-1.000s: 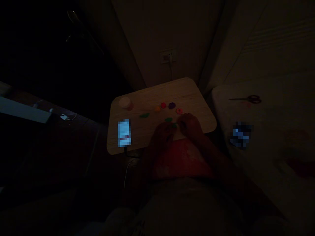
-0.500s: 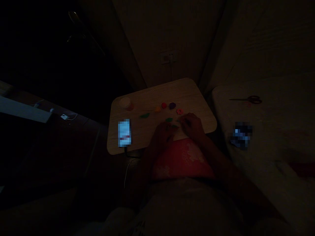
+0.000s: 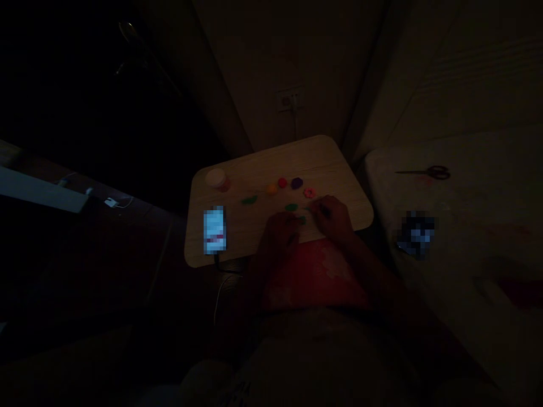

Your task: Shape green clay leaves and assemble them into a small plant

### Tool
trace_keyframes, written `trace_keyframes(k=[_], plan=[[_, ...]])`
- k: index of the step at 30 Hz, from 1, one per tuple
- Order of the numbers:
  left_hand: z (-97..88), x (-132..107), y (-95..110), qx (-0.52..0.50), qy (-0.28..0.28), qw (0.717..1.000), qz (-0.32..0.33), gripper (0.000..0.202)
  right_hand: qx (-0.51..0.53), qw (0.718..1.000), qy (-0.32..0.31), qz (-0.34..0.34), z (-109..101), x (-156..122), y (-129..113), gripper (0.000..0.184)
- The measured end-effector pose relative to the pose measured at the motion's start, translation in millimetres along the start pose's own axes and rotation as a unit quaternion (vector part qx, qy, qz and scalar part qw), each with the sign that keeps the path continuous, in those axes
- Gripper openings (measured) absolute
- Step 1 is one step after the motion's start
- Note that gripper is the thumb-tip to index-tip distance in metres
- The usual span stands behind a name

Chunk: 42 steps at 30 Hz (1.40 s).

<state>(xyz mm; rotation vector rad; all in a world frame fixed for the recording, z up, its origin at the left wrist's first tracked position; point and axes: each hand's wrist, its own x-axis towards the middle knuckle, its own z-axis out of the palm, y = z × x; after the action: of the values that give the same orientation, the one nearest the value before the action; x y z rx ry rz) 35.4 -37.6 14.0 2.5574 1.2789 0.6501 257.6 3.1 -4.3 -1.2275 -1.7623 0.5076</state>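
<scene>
The light is very dim. At the near edge of the small table, my left hand [image 3: 280, 230] is closed, its fingertips on a green clay-like piece [image 3: 302, 220]. My right hand [image 3: 334, 217] pinches a thin bit of green clay [image 3: 307, 209] just across from it. Between and beyond the hands lies a flat green leaf-shaped piece [image 3: 291, 207]. A pink flower-like ring [image 3: 309, 193] rests beyond my right fingers. Farther back sit a purple lump [image 3: 297, 183], a red ball [image 3: 282, 182] and an orange-yellow lump [image 3: 272, 189]. Another green leaf shape [image 3: 249, 200] lies to the left.
On the wooden table [image 3: 237, 237] stand a lidded tub [image 3: 218, 179] and a lit phone [image 3: 214, 230] with a cable. Scissors [image 3: 424, 172] and a blurred-out device [image 3: 416, 233] lie on the pale surface at right. A wall socket [image 3: 290, 99] holds a plug.
Both hands stay almost in place, with only slight finger movement. The green piece at my left fingertips shows a little more clearly. The other pieces have not moved.
</scene>
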Motion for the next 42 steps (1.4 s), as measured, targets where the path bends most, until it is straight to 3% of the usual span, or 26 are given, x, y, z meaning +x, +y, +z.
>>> trace_keyframes(k=[9,19,28,42], plan=[[-0.9,-0.2,-0.6,-0.029,-0.011,0.999,0.028,0.043,0.001,1.000,0.010,-0.006,1.0,-0.4,0.5,0.013],[2.5,-0.5,-2.8,-0.008,-0.004,1.000,0.017,0.044,-0.016,1.000,0.006,-0.007,-0.8,-1.0,-1.4,0.014],[0.2,1.7,-0.5,-0.004,-0.023,1.000,0.004,0.045,-0.091,0.994,-0.044,-0.041,-0.8,-6.5,-6.0,0.018],[1.2,1.2,0.7,0.003,-0.025,1.000,0.000,0.048,-0.097,0.990,-0.079,-0.062,1.4,-7.9,-5.0,0.016]])
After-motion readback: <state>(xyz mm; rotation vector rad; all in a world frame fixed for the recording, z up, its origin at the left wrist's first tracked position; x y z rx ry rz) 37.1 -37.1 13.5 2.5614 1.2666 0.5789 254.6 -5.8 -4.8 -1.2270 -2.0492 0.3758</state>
